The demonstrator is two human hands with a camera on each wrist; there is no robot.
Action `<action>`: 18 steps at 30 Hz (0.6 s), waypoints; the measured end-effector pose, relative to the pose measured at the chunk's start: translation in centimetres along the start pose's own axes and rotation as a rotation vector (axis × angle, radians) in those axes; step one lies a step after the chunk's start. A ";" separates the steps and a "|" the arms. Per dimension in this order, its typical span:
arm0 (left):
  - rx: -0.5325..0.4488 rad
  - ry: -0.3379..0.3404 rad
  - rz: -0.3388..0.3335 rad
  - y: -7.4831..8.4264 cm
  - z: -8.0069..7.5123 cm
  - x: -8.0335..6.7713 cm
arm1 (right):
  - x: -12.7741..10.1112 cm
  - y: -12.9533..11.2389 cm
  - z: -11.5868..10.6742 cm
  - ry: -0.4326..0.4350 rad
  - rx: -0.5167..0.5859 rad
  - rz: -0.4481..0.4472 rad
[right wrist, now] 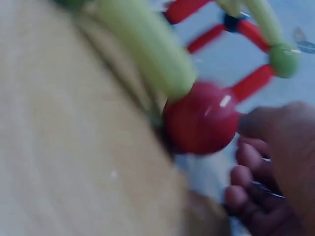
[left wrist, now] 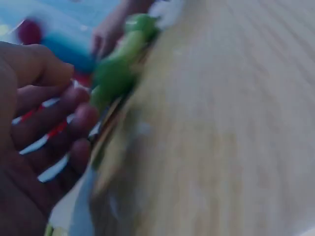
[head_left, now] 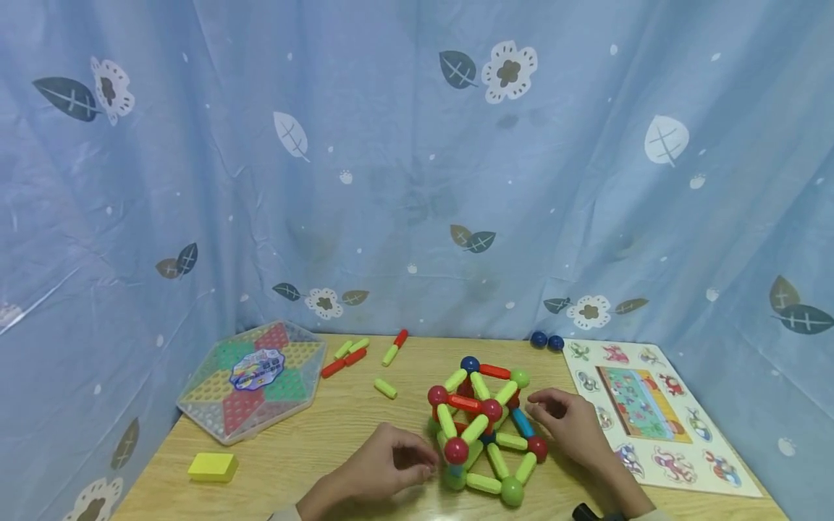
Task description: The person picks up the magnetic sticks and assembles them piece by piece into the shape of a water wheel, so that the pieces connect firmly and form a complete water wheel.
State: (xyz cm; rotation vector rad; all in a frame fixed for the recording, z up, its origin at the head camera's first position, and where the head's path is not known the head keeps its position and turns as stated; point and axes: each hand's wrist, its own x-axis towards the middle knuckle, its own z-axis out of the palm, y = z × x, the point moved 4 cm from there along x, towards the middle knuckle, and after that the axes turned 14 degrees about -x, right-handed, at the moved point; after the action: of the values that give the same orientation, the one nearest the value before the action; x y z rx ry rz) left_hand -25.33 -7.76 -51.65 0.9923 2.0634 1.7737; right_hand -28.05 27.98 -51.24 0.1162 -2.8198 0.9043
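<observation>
Magnetic rod-and-ball structure (head_left: 485, 427): green, red and blue rods joined by red, green and blue balls, standing on the wooden table (head_left: 313, 449) near its front edge, between the two hands. Left hand (head_left: 391, 463): resting on the table just left of the structure, fingers loosely curled toward its lower left corner, holding nothing that the head view shows; the left wrist view is too blurred to settle whether the fingertips touch a rod. Right hand (head_left: 567, 420): just right of the structure, fingers curled toward the blue rod (head_left: 521, 422) on that side; in the right wrist view a fingertip (right wrist: 253, 123) touches or nearly touches a red ball (right wrist: 202, 118), no grasp visible. Elsewhere on the table: hexagonal checkers board (head_left: 254, 376) at far left, yellow block (head_left: 212, 467) in front of it, loose rods (head_left: 365, 358) behind the structure, two blue balls (head_left: 546, 341) at the back, animal peg puzzle (head_left: 651, 412) at right.
</observation>
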 end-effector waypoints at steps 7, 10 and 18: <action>0.028 0.170 -0.058 -0.9 -0.3 2.7 | -0.6 -0.3 -0.8 -0.345 0.029 -0.192; 0.005 0.065 -0.084 -1.4 0.3 3.8 | -0.6 -0.3 -0.4 -0.348 0.047 -0.216; 0.056 0.087 -0.088 -1.5 0.2 4.9 | 0.1 -0.1 0.2 0.063 -0.088 -0.012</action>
State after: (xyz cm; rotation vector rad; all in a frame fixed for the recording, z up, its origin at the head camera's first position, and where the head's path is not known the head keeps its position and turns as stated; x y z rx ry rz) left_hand -29.31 -4.61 -51.92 0.8392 2.1849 1.7525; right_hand -28.14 27.78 -51.29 0.0914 -2.7918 0.7660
